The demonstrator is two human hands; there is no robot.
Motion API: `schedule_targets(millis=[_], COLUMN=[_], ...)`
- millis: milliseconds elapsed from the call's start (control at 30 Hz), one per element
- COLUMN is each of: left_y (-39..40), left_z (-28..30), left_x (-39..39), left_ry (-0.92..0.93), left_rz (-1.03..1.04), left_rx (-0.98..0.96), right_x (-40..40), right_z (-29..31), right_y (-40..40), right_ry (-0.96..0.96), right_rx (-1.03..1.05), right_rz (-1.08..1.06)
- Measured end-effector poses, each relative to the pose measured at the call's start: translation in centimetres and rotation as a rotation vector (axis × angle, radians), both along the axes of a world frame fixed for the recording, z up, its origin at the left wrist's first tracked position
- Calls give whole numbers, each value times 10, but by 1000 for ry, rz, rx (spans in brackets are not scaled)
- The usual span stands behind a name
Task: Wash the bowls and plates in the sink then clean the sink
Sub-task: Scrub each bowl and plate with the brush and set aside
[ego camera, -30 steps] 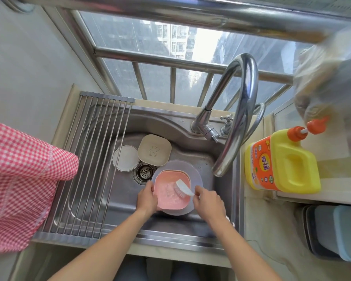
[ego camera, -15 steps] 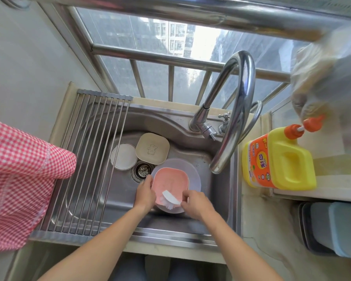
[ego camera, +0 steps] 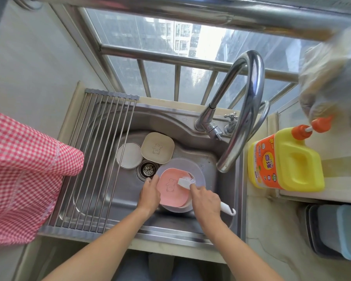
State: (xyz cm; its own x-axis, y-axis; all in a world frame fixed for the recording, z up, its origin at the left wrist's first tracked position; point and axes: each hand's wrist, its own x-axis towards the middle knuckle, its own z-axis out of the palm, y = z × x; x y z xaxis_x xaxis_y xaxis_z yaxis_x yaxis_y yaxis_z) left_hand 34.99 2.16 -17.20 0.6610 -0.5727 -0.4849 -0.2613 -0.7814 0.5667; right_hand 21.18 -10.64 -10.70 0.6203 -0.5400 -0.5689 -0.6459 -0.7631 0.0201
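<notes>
the left hand (ego camera: 149,192) grips the rim of the pink plate (ego camera: 171,190), tilting it over the clear bowl (ego camera: 199,173) in the sink (ego camera: 190,155) so it stays steady. the right hand (ego camera: 206,198) is curled round the white brush (ego camera: 185,182), bristles against the plate's upper right edge, probably for scrubbing.

1. Both forearms are bare from the lower frame edge to the wrists; no sleeves show.
2. The left hand (ego camera: 149,194) carries a thin pale ring on one finger, on the side nearest the sink drain (ego camera: 148,169).
3. The right hand (ego camera: 206,200) wears nothing visible: no glove, no watch.
4. Dark trousers show faintly below the sink's front edge.
</notes>
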Motion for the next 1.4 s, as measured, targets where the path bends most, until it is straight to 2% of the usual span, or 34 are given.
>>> schedule_targets(millis=[200,300,400,633,833,933,1033,1100,1167,1233,1333,1400], left_y=[-7,-8,-6,-6,-6,-5,-5,-6,-7,-7,-6,-4], left_z=[2,3,5,5,5,4,2,0,-1,-2,-6,-8], left_x=[-1,-4,-7,-5,-9,-10,-10,-9,-10,-13,-18,-15], left_ry=[3,5,-21,-3,8,-12,-24,-17,-11,-3,19,19], left_rz=[43,36,5,64,32,50,66,65,65,65,94,91], left_rx=[21,14,4,19,-9,-9,2,0,-9,-28,-43,-33], right_x=[-4,0,1,-11,-6,-8,-12,-11,-9,-6,-7,-14], right_z=[8,7,7,6,5,5,3,0,-3,-1,1,-3], right_y=[14,-9,-20,5,-23,-5,12,7,-1,-3,-3,-8], right_ry=[67,49,-9,75,15,35,36,8,-55,-74,-68,-44], right_rx=[141,69,-9,138,0,65,229,376,617,827,866,695], right_rz=[60,22,81,141,183,172,-39,-322,-639,-859,-856,-702])
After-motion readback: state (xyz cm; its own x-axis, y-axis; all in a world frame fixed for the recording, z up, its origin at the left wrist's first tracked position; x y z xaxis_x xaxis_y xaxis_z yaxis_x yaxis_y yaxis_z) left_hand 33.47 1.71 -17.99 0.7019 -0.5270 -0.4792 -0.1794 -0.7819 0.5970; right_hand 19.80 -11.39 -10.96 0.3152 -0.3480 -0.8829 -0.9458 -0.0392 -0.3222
